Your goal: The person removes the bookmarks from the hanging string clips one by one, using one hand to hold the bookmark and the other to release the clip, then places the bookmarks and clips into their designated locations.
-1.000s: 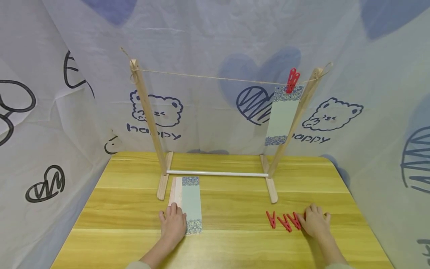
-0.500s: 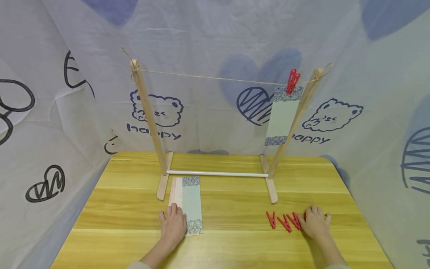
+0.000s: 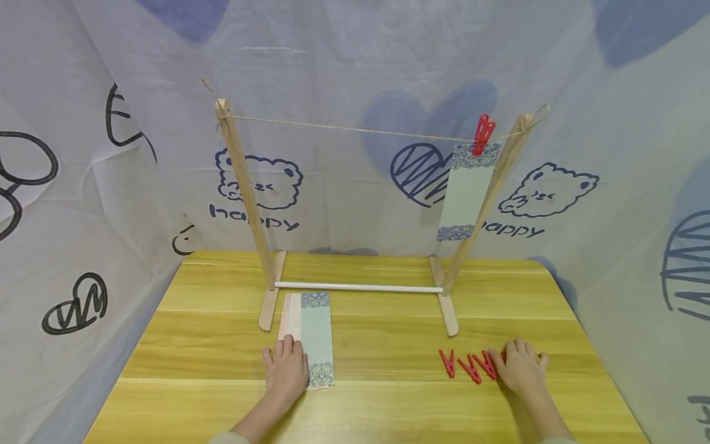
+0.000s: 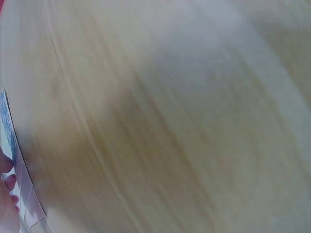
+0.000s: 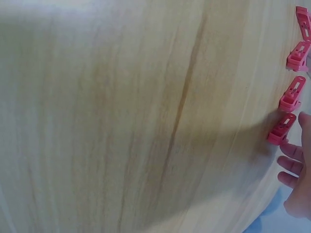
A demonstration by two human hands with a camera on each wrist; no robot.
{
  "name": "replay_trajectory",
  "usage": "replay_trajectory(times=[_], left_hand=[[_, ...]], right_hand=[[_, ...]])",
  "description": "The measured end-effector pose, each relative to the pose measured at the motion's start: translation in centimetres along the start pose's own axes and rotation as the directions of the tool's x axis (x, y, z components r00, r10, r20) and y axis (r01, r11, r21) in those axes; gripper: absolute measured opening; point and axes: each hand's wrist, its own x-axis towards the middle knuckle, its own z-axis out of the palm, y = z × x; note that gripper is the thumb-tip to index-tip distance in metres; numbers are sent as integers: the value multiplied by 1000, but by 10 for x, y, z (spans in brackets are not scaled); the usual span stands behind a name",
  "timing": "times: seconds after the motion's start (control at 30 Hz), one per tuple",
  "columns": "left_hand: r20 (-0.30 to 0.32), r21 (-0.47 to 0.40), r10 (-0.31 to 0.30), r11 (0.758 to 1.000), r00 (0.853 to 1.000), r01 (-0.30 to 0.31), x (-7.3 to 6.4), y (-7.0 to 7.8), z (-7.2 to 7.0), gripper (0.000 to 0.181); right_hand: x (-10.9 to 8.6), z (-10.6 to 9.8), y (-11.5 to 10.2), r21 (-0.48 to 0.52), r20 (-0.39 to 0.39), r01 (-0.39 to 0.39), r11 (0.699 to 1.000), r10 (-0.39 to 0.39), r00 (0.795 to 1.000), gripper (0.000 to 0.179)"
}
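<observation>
Where left hand (image 3: 286, 372) rests, pale-green patterned card (image 3: 316, 338)

Before you on the table (image 3: 388, 401): paper strips (image 3: 310, 336) left, clothespins (image 3: 468, 365) right, drying rack (image 3: 360, 287) behind.

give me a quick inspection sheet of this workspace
surface: wooden table, bare grain between the hands
job's things: card stack flat under the left hand; red clothespins in a row by the right hand; wooden rack with string; hung card pinned by red peg
clutter: nothing seen
grippers: left hand rests flat on the stack; right hand flat beside the clothespins
cables: nothing seen
surroundings: printed cloth backdrop
</observation>
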Motion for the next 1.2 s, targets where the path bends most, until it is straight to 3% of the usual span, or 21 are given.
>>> replay_trajectory(times=[0.27,0.5,0.93,1.2], left_hand=[[-20,-14,15,1000,1000,-15,3,3,-2,16],[-34,-43,28,999,999,-29,11,8,-6,15],[-77,-113,35,993,996,-44,37,23,-17,20],[-112,-180,63,980,992,-83,63,37,-32,25]], right_hand=[[3,-4,1,29,-63,-5,1000,7,998,51],[9,-17,-4,40,-200,42,998,-33,979,39],[21,-53,-16,56,-342,108,993,-83,936,37],[33,-80,-24,30,-399,116,993,-95,912,38]])
